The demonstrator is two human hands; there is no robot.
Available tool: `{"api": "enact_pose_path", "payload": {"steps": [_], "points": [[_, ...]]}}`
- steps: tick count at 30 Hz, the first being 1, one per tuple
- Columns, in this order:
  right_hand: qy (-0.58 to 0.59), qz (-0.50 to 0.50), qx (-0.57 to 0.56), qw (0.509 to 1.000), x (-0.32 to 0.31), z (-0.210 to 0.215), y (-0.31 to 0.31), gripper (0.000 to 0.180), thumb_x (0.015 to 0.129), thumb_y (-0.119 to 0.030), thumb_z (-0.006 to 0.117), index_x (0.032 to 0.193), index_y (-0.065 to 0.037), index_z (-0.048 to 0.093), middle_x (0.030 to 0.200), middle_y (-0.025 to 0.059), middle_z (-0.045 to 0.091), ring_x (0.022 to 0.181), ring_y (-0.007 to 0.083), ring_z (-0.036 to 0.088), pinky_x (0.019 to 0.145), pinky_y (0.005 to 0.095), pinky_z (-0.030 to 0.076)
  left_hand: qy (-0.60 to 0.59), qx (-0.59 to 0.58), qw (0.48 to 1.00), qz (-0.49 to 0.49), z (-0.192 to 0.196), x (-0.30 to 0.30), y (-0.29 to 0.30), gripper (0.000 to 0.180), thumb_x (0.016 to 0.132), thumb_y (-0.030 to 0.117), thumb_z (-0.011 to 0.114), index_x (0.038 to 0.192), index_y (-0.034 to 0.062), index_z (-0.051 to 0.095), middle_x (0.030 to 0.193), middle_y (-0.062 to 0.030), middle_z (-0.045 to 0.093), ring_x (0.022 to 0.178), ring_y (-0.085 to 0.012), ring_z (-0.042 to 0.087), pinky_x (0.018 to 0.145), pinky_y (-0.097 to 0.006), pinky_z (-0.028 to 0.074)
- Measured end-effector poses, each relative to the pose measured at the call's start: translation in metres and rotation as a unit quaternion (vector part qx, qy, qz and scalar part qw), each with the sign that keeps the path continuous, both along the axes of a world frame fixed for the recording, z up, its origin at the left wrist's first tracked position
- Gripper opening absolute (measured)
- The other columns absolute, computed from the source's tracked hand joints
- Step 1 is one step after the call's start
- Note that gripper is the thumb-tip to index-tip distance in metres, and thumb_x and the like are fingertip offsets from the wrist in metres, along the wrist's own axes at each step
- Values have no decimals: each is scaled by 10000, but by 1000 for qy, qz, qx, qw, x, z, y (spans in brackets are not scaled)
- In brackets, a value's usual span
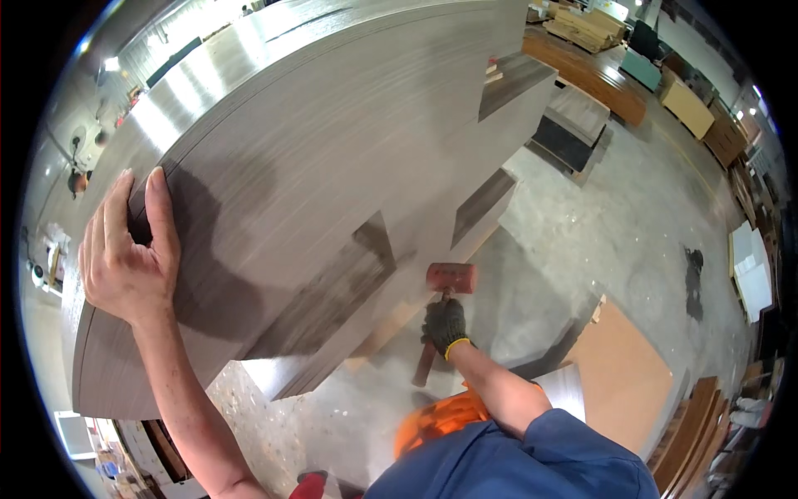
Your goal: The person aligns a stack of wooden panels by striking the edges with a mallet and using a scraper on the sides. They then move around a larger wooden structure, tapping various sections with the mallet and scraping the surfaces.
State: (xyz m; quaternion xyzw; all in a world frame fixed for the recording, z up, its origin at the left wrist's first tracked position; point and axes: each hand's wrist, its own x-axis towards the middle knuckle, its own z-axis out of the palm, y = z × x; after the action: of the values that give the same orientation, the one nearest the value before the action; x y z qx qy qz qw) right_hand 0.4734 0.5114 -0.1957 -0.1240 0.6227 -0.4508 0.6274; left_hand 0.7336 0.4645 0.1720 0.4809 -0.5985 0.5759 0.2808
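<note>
My bare left hand (133, 249) rests at the left edge of a large grey-brown wood-grain furniture piece (332, 141), fingers stretched out and thumb apart. Its shadow falls on the broad face. A dark glove with a yellow cuff covers my right hand (446, 323), which is closed around the handle of a mallet (451, 278). The red mallet head points away from me, beside the lower edge of the wood-grain piece, and the handle end sticks out below my fist. Whether the head touches the piece, I cannot tell. Rectangular openings show in its lower part.
A tan board (619, 366) lies at right on the grey concrete floor (582, 241). Farther off stand a low dark-sided stand (569, 129) and a long brown bench (582, 71) with stacked boards. Wood strips (690, 432) lean at lower right. Orange cloth (440, 420) hangs near my waist.
</note>
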Motion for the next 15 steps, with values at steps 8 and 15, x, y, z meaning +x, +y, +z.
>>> {"api": "enact_pose_path", "payload": {"steps": [8, 15], "points": [[184, 113, -99, 971, -53, -45, 16, 81, 696, -154, 589, 677, -78, 613, 707, 143, 606, 706, 303, 601, 627, 434, 480, 43, -12, 998, -32, -4, -18, 5, 234, 810, 299, 671, 905, 87, 693, 895, -55, 692, 795, -218, 653, 707, -296, 473], [265, 121, -109, 950, -171, -73, 27, 116, 625, -201, 630, 689, -108, 603, 697, 131, 605, 735, 329, 580, 660, 434, 453, 61, 33, 996, -60, -8, -23, 6, 245, 864, 235, 614, 1007, 43, 667, 975, -96, 675, 875, -266, 633, 773, -331, 465]]}}
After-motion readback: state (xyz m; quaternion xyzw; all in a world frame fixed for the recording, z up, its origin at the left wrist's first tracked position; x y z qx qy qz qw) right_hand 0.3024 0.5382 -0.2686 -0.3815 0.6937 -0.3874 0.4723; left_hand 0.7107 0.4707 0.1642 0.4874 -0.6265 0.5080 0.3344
